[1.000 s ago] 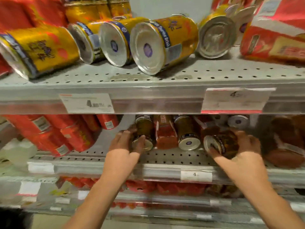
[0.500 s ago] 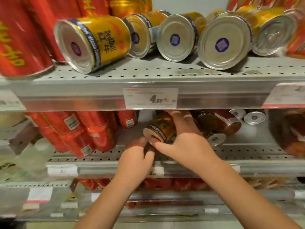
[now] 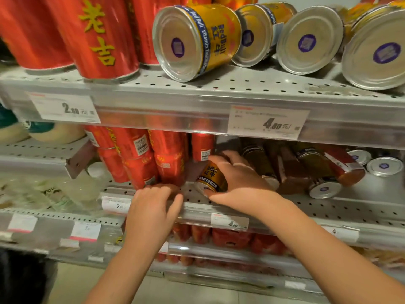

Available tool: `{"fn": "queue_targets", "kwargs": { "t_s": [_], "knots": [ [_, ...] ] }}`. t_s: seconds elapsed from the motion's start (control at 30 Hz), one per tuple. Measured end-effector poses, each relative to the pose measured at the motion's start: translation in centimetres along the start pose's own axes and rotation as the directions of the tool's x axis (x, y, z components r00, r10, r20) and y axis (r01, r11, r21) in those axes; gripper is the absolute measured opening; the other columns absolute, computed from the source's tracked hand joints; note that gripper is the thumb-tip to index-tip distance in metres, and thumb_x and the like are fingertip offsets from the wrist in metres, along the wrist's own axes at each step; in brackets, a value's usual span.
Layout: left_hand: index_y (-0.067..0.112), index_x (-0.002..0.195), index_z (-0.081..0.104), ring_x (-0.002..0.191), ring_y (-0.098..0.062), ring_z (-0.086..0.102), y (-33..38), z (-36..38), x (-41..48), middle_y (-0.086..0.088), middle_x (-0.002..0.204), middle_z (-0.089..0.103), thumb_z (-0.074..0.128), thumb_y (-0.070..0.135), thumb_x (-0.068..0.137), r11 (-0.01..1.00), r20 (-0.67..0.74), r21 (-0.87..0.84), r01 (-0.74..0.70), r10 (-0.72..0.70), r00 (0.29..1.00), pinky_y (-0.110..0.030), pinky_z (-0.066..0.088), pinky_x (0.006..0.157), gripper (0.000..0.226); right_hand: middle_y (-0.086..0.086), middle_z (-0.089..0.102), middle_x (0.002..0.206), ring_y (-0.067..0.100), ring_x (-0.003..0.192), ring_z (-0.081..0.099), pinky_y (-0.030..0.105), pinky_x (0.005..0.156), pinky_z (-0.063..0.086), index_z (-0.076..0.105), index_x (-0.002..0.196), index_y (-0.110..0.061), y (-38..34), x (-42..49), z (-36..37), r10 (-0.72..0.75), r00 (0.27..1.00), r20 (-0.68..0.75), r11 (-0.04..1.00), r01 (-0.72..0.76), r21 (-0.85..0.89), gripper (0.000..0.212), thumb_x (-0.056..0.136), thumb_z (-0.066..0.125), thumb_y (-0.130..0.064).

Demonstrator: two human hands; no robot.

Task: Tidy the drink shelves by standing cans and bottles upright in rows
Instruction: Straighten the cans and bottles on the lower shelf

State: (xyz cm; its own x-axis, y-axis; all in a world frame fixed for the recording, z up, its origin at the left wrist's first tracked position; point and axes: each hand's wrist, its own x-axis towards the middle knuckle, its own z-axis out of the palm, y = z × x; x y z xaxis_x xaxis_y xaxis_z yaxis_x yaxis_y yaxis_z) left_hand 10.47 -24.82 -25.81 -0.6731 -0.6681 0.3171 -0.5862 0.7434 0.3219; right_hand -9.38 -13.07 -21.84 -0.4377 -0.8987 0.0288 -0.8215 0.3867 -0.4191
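Gold can, tilted in my right hand grip near the shelf front edge (left hand seemingly loose, empty); released crooked, it'd topple.

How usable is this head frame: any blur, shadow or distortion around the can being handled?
Head view: gold can in the right hand is sharp; cans behind it lie dim under the upper shelf; bottles at the left edge are smeared; wide-angle lens bows the shelves.

Held can on shelf, cans right
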Motion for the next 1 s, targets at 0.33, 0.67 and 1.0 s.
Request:
{"fn": "queue_targets", "kwargs": {
  "t_s": [0.33,0.67,1.0],
  "knots": [
    [0.02,0.081,0.073,0.077,-0.018,0.054,-1.2,1.0,-1.4,0.01,0.078,0.062,0.052,0.039,0.098,0.975,-0.136,-0.186,-0.124,0.099,0.986,-0.036,0.041,0.077,0.033,-0.012,0.009,0.164,0.021,0.148,0.021,0.032,0.113,0.027,0.015,0.15,-0.05,-0.2,0.6,0.3,0.077,0.996,0.046,0.997,-0.078,0.02,0.089,0.075,0.059,-0.07],
    [0.021,0.083,0.07,0.079,-0.02,0.053,-0.6,0.8,-1.5,0.009,0.078,0.058,0.048,0.041,0.098,0.982,-0.126,-0.161,-0.097,0.077,0.989,-0.039,0.041,0.078,0.034,-0.009,0.007,0.165,0.024,0.15,0.012,0.042,0.12,0.021,0.016,0.153,-0.045,-1.2,-1.3,-1.5,0.062,0.998,-0.016,0.998,-0.062,-0.011,0.093,0.076,0.06,-0.072],
    [0.02,0.088,0.068,0.092,-0.011,0.061,10.4,2.0,-2.4,0.013,0.094,0.065,0.055,0.026,0.099,0.837,-0.242,-0.378,-0.396,0.323,0.915,-0.035,0.045,0.084,0.017,-0.008,0.057,0.122,0.001,0.066,0.06,0.024,0.07,0.049,0.053,0.124,-0.043,10.3,-13.6,-6.2,0.409,0.74,-0.534,0.9,-0.228,0.372,0.032,0.091,0.054,-0.04]
  ]
}}
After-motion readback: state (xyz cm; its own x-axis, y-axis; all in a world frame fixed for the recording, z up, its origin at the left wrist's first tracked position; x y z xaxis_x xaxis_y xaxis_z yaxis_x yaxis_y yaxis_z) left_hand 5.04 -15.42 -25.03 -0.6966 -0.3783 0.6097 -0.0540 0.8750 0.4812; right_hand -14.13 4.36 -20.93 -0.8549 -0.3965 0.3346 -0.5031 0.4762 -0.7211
